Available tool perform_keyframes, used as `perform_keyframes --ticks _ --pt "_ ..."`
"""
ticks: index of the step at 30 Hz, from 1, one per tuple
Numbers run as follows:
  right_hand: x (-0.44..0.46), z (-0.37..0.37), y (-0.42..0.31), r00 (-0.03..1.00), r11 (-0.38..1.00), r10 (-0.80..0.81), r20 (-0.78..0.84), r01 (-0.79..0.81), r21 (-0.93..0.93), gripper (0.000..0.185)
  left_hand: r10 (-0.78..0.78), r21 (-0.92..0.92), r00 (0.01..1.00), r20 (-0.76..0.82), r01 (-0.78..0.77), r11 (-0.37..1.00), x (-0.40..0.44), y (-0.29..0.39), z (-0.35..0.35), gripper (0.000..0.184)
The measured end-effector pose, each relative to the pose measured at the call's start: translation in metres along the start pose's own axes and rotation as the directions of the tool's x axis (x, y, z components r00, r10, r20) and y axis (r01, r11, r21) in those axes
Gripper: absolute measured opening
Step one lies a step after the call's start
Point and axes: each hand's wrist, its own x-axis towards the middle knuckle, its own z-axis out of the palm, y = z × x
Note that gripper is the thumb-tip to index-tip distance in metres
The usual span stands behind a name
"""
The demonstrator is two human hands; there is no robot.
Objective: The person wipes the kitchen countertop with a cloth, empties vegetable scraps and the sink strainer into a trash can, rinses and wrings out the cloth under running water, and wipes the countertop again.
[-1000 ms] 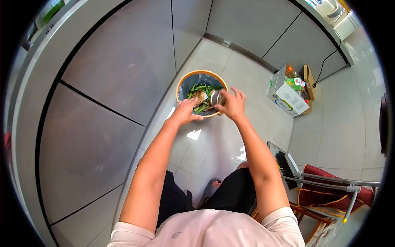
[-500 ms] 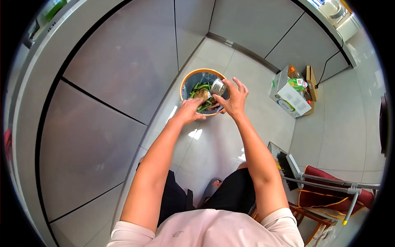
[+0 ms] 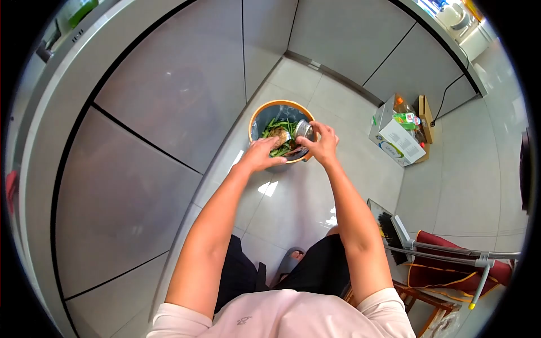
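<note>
An orange-rimmed bin (image 3: 253, 119) with a dark liner stands on the floor, with green vegetable scraps (image 3: 280, 125) inside. My right hand (image 3: 323, 143) grips a small silvery jar (image 3: 304, 129), tilted over the right side of the bin, thumb and fingers around it. My left hand (image 3: 260, 156) reaches over the bin's near left rim. Its fingers are closed on a jar with brown contents (image 3: 280, 135), lying on its side just above the scraps; its far end looks whitish. The fingers partly cover this jar, and its exact kind is hard to make out.
Grey cabinets (image 3: 169, 84) run along the left and back. A white cardboard box (image 3: 397, 141) with bottles and packets stands on the floor at right. Nearer on the right are a broom (image 3: 397, 228), a metal rack (image 3: 451, 252) and a dark red cloth (image 3: 434, 270).
The silvery jar in my right hand has tilted and shifted slightly lower and to the right. The left hand keeps nearly the same place. The whole view has shifted a little.
</note>
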Motion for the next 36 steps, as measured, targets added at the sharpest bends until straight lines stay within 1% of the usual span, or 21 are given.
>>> perform_keyframes --ticks 1,2,3,4,5,6,7,8,10,12,15,17,18,21,22,26,29,31,32,33,36 --pt "-0.004 0.002 0.0 0.998 0.989 0.048 -0.028 -0.044 0.142 0.066 -0.04 -0.054 0.999 -0.004 0.039 0.998 -0.002 0.004 0.0 0.075" --pt "-0.004 0.002 -0.001 1.0 0.987 0.024 -0.019 -0.021 0.161 0.066 -0.071 -0.105 0.997 -0.008 0.07 0.992 0.003 0.008 -0.002 0.07" --pt "-0.003 0.002 -0.007 0.999 0.912 0.031 0.042 -0.046 0.408 0.067 -0.099 -0.154 0.995 -0.015 0.096 0.983 0.01 0.007 0.001 0.065" --pt "-0.002 0.003 -0.013 0.995 0.775 0.02 0.102 -0.08 0.626 0.068 -0.135 -0.326 0.988 -0.077 0.103 0.94 0.017 0.009 0.007 0.05" --pt "0.0 0.002 -0.018 0.987 0.587 -0.009 0.159 -0.124 0.8 0.069 -0.141 -0.445 0.984 -0.105 0.08 0.892 0.024 0.009 0.011 0.048" --pt "0.001 0.002 -0.017 0.983 0.564 -0.03 0.182 -0.134 0.815 0.07 -0.151 -0.555 0.98 -0.131 0.054 0.83 0.03 0.016 0.006 0.046" --pt "0.002 0.003 -0.018 0.981 0.567 -0.043 0.187 -0.13 0.813 0.069 -0.167 -0.655 0.974 -0.154 0.025 0.755 0.034 0.023 0.001 0.044" --pt "0.003 0.004 -0.02 0.979 0.569 -0.054 0.195 -0.13 0.812 0.069 -0.245 -0.797 0.967 -0.065 0.097 0.596 0.034 0.032 -0.004 0.042" --pt "0.005 0.003 -0.026 0.977 0.599 -0.058 0.207 -0.131 0.79 0.07 -0.278 -0.808 0.956 -0.093 0.091 0.583 0.032 0.044 -0.014 0.043" --pt "-0.001 -0.013 -0.038 0.958 0.653 0.001 0.287 -0.218 0.725 0.071 -0.3 -0.814 0.942 -0.153 0.052 0.579 0.026 0.058 -0.027 0.045" --pt "-0.005 -0.049 -0.08 0.953 0.731 0.058 0.297 -0.243 0.637 0.084 -0.392 -0.825 0.919 -0.05 0.183 0.534 0.014 0.085 -0.056 0.049" --pt "-0.009 -0.075 -0.112 0.971 0.769 0.051 0.235 -0.189 0.611 0.09 -0.37 -0.818 0.928 -0.038 0.183 0.545 0.008 0.105 -0.081 0.05" --pt "-0.008 -0.085 -0.123 0.985 0.823 0.014 0.17 -0.108 0.558 0.094 -0.359 -0.823 0.932 -0.046 0.168 0.543 0.007 0.12 -0.098 0.05" --pt "0.0 -0.129 -0.162 0.987 0.953 -0.123 0.099 0.089 0.29 0.091 -0.358 -0.824 0.933 -0.029 0.181 0.537 0.002 0.168 -0.151 0.049" --pt "-0.001 -0.146 -0.18 0.991 0.941 -0.091 0.098 0.054 0.334 0.089 -0.359 -0.832 0.933 -0.017 0.185 0.523 0.001 0.184 -0.17 0.049" --pt "0.003 -0.214 -0.264 0.986 0.977 -0.052 0.157 0.018 0.213 0.084 -0.309 -0.846 0.95 -0.036 0.135 0.515 -0.008 0.231 -0.237 0.049" --pt "0.012 -0.254 -0.327 0.975 0.976 -0.186 0.119 0.169 0.137 0.085 -0.295 -0.831 0.955 -0.029 0.141 0.538 -0.022 0.273 -0.31 0.052" --pt "0.025 -0.276 -0.374 0.958 0.966 -0.254 0.132 0.244 0.091 0.085 -0.278 -0.81 0.956 -0.09 0.093 0.579 -0.032 0.29 -0.355 0.052" --pt "0.034 -0.284 -0.4 0.948 0.961 -0.277 0.157 0.271 0.058 0.084 -0.24 -0.777 0.958 -0.156 0.031 0.629 -0.036 0.288 -0.372 0.052" --pt "0.042 -0.288 -0.429 0.938 0.955 -0.294 0.183 0.295 0.024 0.083 -0.273 -0.797 0.947 -0.17 0.031 0.603 -0.042 0.297 -0.399 0.051" --pt "0.064 -0.287 -0.516 0.907 0.926 -0.36 0.219 0.375 -0.032 0.081 -0.328 -0.769 0.91 -0.254 0.016 0.639 -0.06 0.301 -0.471 0.05"
